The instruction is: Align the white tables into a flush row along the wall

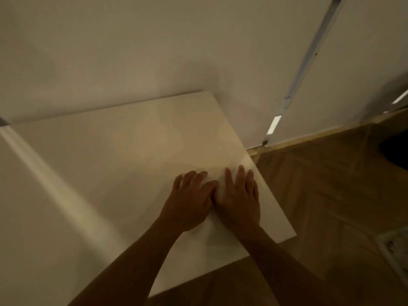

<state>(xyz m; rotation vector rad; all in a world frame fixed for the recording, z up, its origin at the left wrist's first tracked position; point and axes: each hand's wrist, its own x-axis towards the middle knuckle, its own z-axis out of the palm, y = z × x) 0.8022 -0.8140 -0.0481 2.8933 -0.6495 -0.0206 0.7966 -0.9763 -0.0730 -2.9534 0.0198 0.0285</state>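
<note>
A white table (136, 146) stands with its far edge against the white wall (132, 51). My left hand (189, 202) and my right hand (239, 199) lie flat side by side on its top near the right edge, palms down, fingers spread, holding nothing. To the left, a second white table (33, 217) adjoins it; a blurred bright seam (55, 188) runs diagonally between the two tops. The scene is dim and motion-blurred.
Wooden herringbone floor (331, 195) lies to the right and in front. A metal rail (304, 62) runs down the wall to the baseboard (309, 138). A pale patterned object (395, 250) sits on the floor at the right edge.
</note>
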